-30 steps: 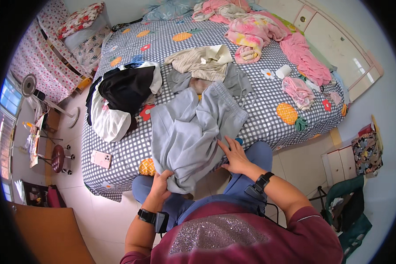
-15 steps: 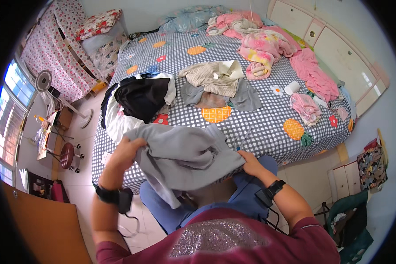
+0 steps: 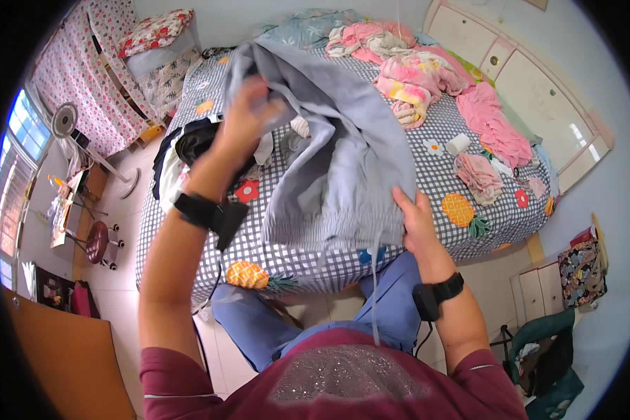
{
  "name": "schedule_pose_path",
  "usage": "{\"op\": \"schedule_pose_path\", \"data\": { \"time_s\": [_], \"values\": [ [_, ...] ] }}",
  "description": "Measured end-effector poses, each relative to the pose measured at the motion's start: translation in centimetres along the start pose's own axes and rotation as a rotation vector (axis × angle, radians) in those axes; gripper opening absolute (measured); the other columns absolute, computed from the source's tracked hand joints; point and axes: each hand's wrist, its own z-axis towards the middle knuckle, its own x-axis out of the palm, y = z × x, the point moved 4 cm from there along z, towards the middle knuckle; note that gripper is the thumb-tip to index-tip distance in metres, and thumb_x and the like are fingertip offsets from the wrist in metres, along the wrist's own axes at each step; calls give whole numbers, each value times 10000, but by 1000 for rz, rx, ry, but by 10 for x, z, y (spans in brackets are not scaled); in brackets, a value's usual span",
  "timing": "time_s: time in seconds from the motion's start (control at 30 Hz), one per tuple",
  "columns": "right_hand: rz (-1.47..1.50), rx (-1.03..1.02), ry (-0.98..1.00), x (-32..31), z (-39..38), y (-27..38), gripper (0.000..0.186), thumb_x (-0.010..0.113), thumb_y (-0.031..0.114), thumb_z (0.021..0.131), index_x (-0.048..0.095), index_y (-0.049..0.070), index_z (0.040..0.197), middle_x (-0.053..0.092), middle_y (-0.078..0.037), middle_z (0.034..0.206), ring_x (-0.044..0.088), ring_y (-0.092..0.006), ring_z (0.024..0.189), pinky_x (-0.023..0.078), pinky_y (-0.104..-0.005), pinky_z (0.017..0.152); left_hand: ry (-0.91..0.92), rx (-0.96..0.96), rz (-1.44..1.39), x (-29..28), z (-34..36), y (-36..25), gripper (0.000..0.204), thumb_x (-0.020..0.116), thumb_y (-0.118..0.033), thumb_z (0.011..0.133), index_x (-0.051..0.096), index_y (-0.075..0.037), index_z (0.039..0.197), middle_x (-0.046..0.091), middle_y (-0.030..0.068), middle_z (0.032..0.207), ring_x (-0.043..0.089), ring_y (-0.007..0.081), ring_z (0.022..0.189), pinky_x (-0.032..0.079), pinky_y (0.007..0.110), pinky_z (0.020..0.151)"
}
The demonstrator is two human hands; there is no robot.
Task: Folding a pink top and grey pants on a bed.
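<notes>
Right grip (image 3: 418,224) pinches edge of grey garment (image 3: 374,133); left grip (image 3: 248,115) blurred, cannot tell if pinching. Better smooth evenly waistband (image 3: 329,227), left of right grip.

Home bedroom: wide checked bed (image 3: 427,168), pale headboard (image 3: 546,87), pink bedding (image 3: 495,126), floral curtain (image 3: 77,77).

I see plain grey-blue drawstring pants (image 3: 378,140), a gingham bedsheet (image 3: 437,175) in dark and white with orange pineapples (image 3: 458,209) and red flowers (image 3: 247,191), a pink blanket (image 3: 418,75) splashed yellow; my T-shirt (image 3: 458,392) is maroon with a silvery glitter panel (image 3: 350,374), my trousers (image 3: 253,318) blue.
</notes>
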Motion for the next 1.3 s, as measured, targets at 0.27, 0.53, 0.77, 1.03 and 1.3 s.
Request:
{"op": "schedule_pose_path", "data": {
  "time_s": [0.27,0.53,0.77,1.03,1.3],
  "values": [
    [-164,311,-298,-118,16,-114,358,574,138,852,497,-70,1133,592,-146,1028,593,-206,886,482,-319,754,205,-488,408,111,-230,155,817,696,-286,707,262,30,1322,380,305,1258,400,441,1141,341,459,977],
    [-348,348,-236,-148,-36,-159,577,664,134,775,368,24,1258,521,-112,1118,549,-192,925,447,-308,750,-8,-690,112,119,-230,200,651,683,-289,730,428,58,1219,555,255,1080,556,354,969,438,393,852],
    [-356,368,-295,-137,-37,-153,505,671,88,758,420,39,1193,562,-91,1051,567,-166,832,467,-300,669,-169,-829,-288,101,-231,182,357,606,-166,729,557,69,993,614,112,809,565,151,717,452,279,620],
    [-202,288,-266,-104,-41,-146,457,656,76,761,453,13,1166,599,-64,960,580,-140,810,455,-273,651,-34,-831,40,45,-298,150,529,617,-97,674,398,25,1140,559,94,753,551,221,688,452,336,630],
    [-51,259,-147,-62,-50,-135,501,648,70,762,413,-10,1196,548,-102,1089,561,-182,952,461,-301,771,391,39,383,134,-265,74,746,751,-232,604,415,-84,1253,471,122,1194,383,352,1154,332,413,979]
  ]
}}
